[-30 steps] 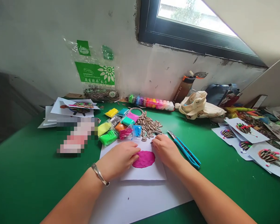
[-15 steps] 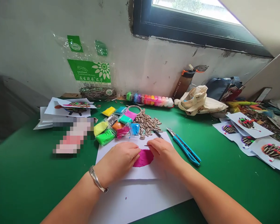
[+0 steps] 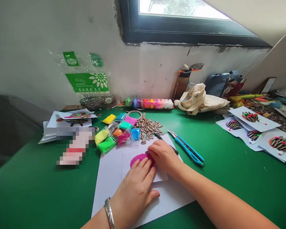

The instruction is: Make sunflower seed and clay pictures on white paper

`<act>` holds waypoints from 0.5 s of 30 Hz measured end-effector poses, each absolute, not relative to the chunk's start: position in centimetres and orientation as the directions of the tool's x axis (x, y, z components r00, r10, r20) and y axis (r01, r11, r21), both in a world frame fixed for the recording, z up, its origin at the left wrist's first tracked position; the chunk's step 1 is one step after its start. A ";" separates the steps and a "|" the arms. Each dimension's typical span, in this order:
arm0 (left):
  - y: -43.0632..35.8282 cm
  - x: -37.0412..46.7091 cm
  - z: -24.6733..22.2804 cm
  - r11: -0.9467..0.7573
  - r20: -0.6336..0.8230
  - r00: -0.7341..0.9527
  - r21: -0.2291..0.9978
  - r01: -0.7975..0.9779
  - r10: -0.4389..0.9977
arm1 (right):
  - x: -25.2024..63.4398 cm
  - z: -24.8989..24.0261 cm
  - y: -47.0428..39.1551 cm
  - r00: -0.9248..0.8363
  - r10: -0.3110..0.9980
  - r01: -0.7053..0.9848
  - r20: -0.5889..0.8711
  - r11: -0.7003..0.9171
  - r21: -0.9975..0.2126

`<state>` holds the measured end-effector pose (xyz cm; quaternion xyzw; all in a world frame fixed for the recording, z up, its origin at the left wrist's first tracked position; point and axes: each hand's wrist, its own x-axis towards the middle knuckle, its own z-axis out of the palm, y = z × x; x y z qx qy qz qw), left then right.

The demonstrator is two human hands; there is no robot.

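A flat magenta clay shape (image 3: 136,158) lies on a small white sheet (image 3: 126,165), which rests on a larger white sheet (image 3: 107,187). My left hand (image 3: 137,184) is spread flat, its fingertips over the near part of the clay and its palm on the paper. My right hand (image 3: 163,156) is closed in a pinch at the clay's right edge. Between its fingertips shows the small dark tip of what looks like a sunflower seed (image 3: 147,152), mostly hidden. Beyond the hands is a pile of sunflower seeds (image 3: 150,127).
Packets of coloured clay (image 3: 106,144) lie left of the seeds. A black pen (image 3: 173,149) and a blue utility knife (image 3: 189,149) are to the right. Finished seed pictures (image 3: 252,116) lie farther right. A seed bag (image 3: 87,84), clay tubs (image 3: 150,103) and a bottle (image 3: 181,86) stand by the wall.
My left hand has gone from pinching at the clay's left edge to lying flat over its near side. The small sheet with the clay has shifted and turned slightly. The view has tilted up.
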<state>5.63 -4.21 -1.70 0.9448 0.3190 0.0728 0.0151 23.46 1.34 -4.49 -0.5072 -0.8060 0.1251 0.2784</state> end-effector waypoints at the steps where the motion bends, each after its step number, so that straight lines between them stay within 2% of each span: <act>1: -4.2 5.6 -1.9 -0.800 0.129 0.790 0.067 0.597 0.600 | 23.5 -4.5 1.3 -0.333 0.885 0.749 0.325 0.457 -0.479; 10: -4.2 4.9 -3.9 -0.795 0.143 0.782 0.068 0.603 0.606 | 23.3 -4.3 1.4 -0.441 0.836 0.719 0.327 0.547 -0.429; 15: -4.2 4.7 -5.1 -0.792 0.175 0.773 0.108 0.601 0.610 | 23.6 -4.4 1.7 -0.369 0.869 0.703 0.331 0.493 -0.512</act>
